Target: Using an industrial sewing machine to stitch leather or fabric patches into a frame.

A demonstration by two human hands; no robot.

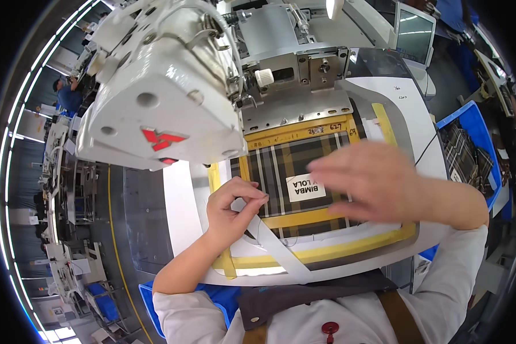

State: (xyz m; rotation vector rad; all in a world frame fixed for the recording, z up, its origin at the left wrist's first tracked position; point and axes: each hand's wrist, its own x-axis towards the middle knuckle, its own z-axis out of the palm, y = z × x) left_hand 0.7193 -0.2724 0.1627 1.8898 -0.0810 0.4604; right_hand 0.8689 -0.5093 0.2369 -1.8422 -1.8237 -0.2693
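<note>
Dark plaid fabric (269, 167) lies in a yellow template frame (286, 219) under a white sewing machine (166, 103), with a white printed label (305, 200) on it. My left hand (232, 209) is at the frame's left side, thumb and forefinger pinched over a white strip (281, 258); what they hold is too small to make out. My right hand (372, 183), blurred by motion, is over the fabric's right side, fingers extended and apart, fingertips at the label. Whether they touch it I cannot tell.
A blue bin (487, 132) of plaid pieces is at the right, another blue bin (218, 307) below the work surface. A monitor (413, 34) stands at upper right. A person (69, 94) works at far left among other machines (69, 252).
</note>
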